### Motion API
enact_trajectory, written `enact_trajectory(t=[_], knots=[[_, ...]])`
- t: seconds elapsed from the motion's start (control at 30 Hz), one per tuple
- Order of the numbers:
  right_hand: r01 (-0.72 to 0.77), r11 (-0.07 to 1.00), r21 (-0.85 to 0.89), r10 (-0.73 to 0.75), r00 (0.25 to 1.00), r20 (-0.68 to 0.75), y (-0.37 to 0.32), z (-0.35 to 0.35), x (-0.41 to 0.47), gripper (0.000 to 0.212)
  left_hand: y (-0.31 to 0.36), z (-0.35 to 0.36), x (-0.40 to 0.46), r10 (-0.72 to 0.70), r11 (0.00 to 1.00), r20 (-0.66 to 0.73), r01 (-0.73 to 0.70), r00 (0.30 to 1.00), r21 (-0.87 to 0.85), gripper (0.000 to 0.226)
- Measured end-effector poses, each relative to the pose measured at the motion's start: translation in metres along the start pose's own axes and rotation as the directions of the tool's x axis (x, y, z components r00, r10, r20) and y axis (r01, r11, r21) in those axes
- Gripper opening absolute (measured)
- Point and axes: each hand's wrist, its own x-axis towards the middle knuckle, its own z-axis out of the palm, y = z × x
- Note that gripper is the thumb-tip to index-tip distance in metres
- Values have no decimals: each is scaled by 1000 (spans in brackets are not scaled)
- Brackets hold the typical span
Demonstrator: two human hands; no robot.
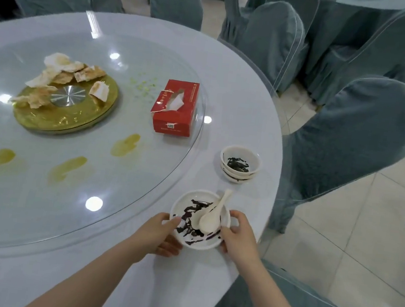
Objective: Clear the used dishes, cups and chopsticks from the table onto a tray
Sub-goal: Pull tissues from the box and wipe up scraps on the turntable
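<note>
white plate (pixel 186 237) smeared with dark sauce sits at the near edge of the round table (pixel 243 86), both hands on it. left hand (pixel 159 235) grips the left rim: thumb on top of the rim, fingers curled under the plate's edge. right hand (pixel 237 232) grips the right rim the same way, thumb over the edge, fingers wrapped round the outside. so each grip is closed on the plate, one per side. can't tell if the plate is lifted or resting on the table. two white ceramic spoons (pixel 209 218) lie in the plate, bowls nested near the middle, handles pointing up and right past the far rim. beyond the plate, near the table's right edge, a stack of small white bowls (pixel 240 164), top one with dark residue in the bottom; well apart from the plate. a glass turntable (pixel 32 221) covers most of the table, with yellow-green smears (pixel 125 144) on it. red tissue box (pixel 175 107) sits near the turntable's right edge, torn open on top. gold round hub (pixel 67 117) near the turntable's centre, with broken pieces of flatbread (pixel 59 75) lying over it. grey-green covered chairs (pixel 353 137) stand round the table, tiled floor (pixel 363 252) at right.
</note>
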Motion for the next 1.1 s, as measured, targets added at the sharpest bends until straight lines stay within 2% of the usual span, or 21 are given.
enact_trajectory(t=[0.1,0.17,0.23,0.3,0.43,0.53,0.67,0.87,0.97,1.1], knots=[[56,998,-5,-55,992,116,-8,2,8,30,3,-2,4,77,997,-32,-78,997,-24,13],[42,999,24,-45,990,130,-13,2,16,22,5,-7,5,128,988,-61,-133,990,-80,10],[-3,996,92,-3,998,59,-19,0,24,19,8,-12,4,160,974,-97,-173,982,-143,10],[-58,977,207,65,998,-25,-29,-4,36,26,12,-19,2,174,957,-128,-199,976,-212,11],[-130,901,414,169,984,-59,-63,-8,67,50,25,-34,-4,201,921,-185,-250,962,-299,11],[-207,842,498,280,957,-76,-84,-9,92,48,33,-49,-10,217,902,-235,-287,947,-322,10],[-281,833,477,357,931,-73,-87,-4,110,25,30,-74,-18,209,885,-310,-314,928,-343,10],[-276,881,384,364,914,-178,-80,-1,102,30,13,-106,-29,157,852,-416,-336,895,-401,8],[-249,895,369,320,936,-144,-77,12,84,30,5,-118,-39,141,824,-462,-363,875,-436,8],[-206,954,219,213,977,-11,-94,45,47,23,-3,-141,-59,163,788,-517,-426,841,-445,7]])
